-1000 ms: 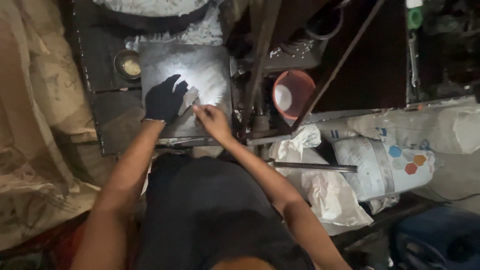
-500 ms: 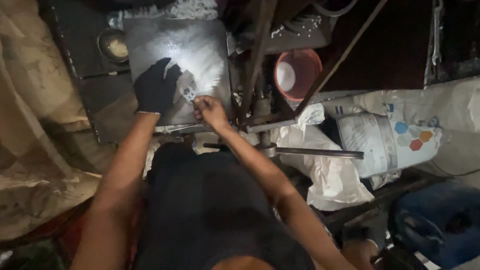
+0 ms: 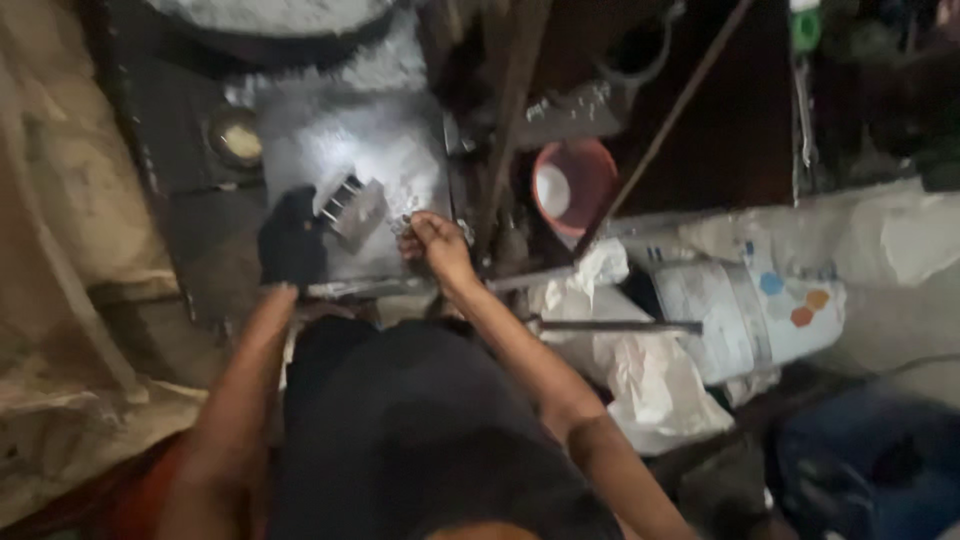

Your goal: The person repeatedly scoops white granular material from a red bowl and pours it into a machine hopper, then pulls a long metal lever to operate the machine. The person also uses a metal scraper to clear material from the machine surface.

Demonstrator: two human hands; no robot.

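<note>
Hands work at the near edge of the shiny grey metal plate (image 3: 350,150): the black-gloved left hand (image 3: 292,240) steadies a small ribbed grey metal block (image 3: 350,205), while the bare right hand (image 3: 432,240) (fingers curled) pinches something too small to identify beside it.

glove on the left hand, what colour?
Black, on the left hand; head view, the only one, shows it against the grey metal plate.

Dim, motion-blurred pic w/ glare on metal plate (image 3: 385,150); dark edges.
</note>
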